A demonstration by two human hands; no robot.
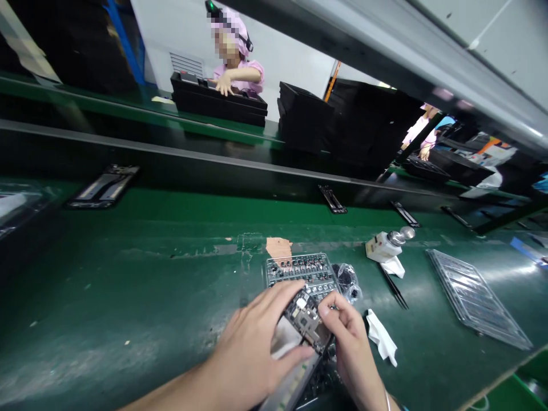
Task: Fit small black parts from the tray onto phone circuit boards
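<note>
L hand [252,342] curled round a phone PCB [305,319], fingers part-closed on it; R hand [349,348] pinched its edge btwn thumb & fingers. PCB was held over a phone frame [285,394], just above the green tabletop [128,297]; can't tell if seated yet. Parts tray [299,274] just behind was full of small comps. Tweezers [394,288], bottle [383,245] & wipe [381,337] lay to the R, untouched.

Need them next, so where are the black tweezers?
The black tweezers lie on the green bench mat in the head view, right of the right hand, just below the white bottle.
</note>
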